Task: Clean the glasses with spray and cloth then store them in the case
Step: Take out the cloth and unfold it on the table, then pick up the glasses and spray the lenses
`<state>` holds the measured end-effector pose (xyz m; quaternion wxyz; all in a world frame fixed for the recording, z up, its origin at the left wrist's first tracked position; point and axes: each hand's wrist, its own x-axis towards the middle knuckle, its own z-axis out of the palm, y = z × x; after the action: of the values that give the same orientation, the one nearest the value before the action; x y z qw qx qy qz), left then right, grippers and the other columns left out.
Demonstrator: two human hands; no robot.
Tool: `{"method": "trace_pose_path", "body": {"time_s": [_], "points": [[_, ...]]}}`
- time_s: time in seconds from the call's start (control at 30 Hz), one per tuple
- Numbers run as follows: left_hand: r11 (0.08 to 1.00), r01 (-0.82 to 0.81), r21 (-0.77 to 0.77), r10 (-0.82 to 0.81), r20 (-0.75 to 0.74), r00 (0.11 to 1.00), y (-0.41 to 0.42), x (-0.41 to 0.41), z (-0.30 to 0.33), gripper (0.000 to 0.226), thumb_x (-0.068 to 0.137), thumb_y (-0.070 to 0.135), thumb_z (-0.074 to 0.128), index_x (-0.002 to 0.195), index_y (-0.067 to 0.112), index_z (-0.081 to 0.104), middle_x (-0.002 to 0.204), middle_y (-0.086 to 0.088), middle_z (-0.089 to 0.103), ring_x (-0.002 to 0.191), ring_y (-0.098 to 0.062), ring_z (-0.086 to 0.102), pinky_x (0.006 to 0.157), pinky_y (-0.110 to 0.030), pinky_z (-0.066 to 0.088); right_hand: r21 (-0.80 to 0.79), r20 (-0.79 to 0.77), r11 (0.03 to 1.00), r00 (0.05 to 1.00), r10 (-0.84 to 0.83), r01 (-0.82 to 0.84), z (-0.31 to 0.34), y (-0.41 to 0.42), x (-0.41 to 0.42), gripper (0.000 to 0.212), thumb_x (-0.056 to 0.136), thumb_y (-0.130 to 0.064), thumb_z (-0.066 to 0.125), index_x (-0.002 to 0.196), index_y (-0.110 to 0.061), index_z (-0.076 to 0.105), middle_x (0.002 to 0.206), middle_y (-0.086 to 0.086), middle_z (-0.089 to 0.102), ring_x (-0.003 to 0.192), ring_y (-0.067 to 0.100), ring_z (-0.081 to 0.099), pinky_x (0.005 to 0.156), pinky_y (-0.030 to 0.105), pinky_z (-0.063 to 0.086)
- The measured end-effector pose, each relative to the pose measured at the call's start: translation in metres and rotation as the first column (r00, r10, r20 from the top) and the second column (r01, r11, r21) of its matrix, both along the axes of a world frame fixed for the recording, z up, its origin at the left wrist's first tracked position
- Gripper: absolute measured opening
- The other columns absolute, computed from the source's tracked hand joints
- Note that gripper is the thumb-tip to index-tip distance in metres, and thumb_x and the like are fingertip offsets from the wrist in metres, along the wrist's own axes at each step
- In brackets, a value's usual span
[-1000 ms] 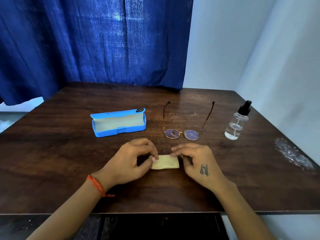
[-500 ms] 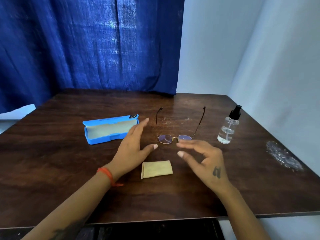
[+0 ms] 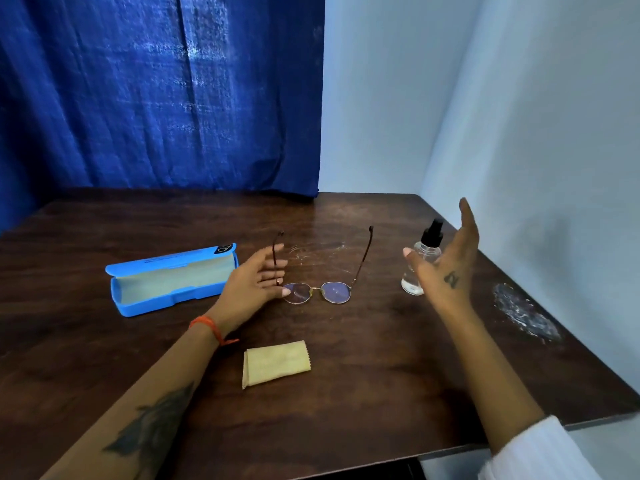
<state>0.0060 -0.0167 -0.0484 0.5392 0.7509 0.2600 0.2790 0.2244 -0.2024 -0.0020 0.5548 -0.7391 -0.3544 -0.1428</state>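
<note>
Thin-framed glasses [image 3: 330,289] lie on the dark wooden table [image 3: 363,382] with both arms unfolded, pointing away from me. My left hand [image 3: 254,284] is open at the glasses' left lens and left arm, fingers spread around the hinge; I cannot tell whether it touches. My right hand [image 3: 446,265] is open, thumb and fingers spread just in front of the clear spray bottle [image 3: 424,261] with its black nozzle. A folded yellow cloth [image 3: 275,363] lies near the front. The blue case [image 3: 171,280] stands open at the left.
A blue curtain [image 3: 162,95] hangs behind the table and white walls close the right side. A pale scuffed patch [image 3: 524,313] marks the table near its right edge.
Both hands let go of the cloth and moved away from me: the left toward the glasses' left side, the right toward the spray bottle. The cloth stays folded on the table.
</note>
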Motion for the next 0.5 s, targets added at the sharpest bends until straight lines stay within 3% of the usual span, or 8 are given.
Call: {"method": "trace_pose_path", "body": {"time_s": [0.07,0.17,0.27,0.4,0.5], "points": [[1.0,-0.009,0.006,0.009,-0.003,1.0,0.002,-0.004,-0.001,0.056,0.07,-0.005,0.072,0.111,0.03,0.057,0.109,0.001,0.065,0.103,-0.014,0.063,0.088,-0.023,0.052,-0.046,-0.06,0.996,0.995,0.075,-0.077,-0.006,0.003,0.007,0.1,0.072,-0.006,0.075,0.146,-0.025,0.011,0.15,0.003,0.024,0.133,0.015,0.031,0.107,0.042,0.036],[0.996,-0.027,0.085,0.03,-0.035,0.999,0.001,-0.008,0.0,0.038,0.071,-0.004,0.072,0.1,0.021,0.066,0.098,0.001,0.07,0.094,-0.01,0.066,0.079,-0.012,0.052,-0.06,-0.037,0.988,0.99,0.139,-0.141,-0.019,0.003,0.008,0.096,0.077,-0.006,0.07,0.146,-0.031,0.009,0.141,-0.002,0.036,0.106,0.001,0.049,0.086,0.028,0.046],[0.976,-0.048,0.214,0.068,-0.089,0.994,-0.002,-0.008,0.003,0.025,0.072,0.001,0.073,0.093,0.015,0.071,0.086,0.002,0.072,0.081,0.003,0.066,0.072,-0.003,0.047,-0.089,0.002,0.987,0.991,0.133,-0.132,-0.025,0.003,0.01,0.088,0.083,-0.014,0.066,0.145,-0.038,0.008,0.13,0.012,0.054,0.095,0.014,0.06,0.081,0.019,0.043],[0.956,-0.071,0.284,0.106,-0.11,0.988,-0.003,-0.007,0.006,0.016,0.074,0.009,0.073,0.087,0.018,0.072,0.081,0.006,0.071,0.077,0.003,0.064,0.068,-0.003,0.045,0.01,-0.075,0.977,0.974,0.213,-0.213,-0.02,0.0,0.009,0.085,0.088,-0.018,0.061,0.141,-0.048,0.003,0.112,0.0,0.063,0.099,0.014,0.063,0.093,0.042,0.049],[0.973,-0.081,0.218,0.086,-0.015,0.996,-0.009,-0.005,0.008,0.014,0.076,0.005,0.07,0.083,0.017,0.07,0.079,-0.001,0.07,0.07,0.002,0.065,0.062,-0.004,0.047,0.285,-0.261,0.893,0.867,0.423,-0.35,-0.012,-0.003,0.005,0.081,0.091,-0.009,0.057,0.137,-0.056,0.01,0.098,-0.002,0.06,0.083,0.012,0.065,0.08,0.042,0.056]]}}
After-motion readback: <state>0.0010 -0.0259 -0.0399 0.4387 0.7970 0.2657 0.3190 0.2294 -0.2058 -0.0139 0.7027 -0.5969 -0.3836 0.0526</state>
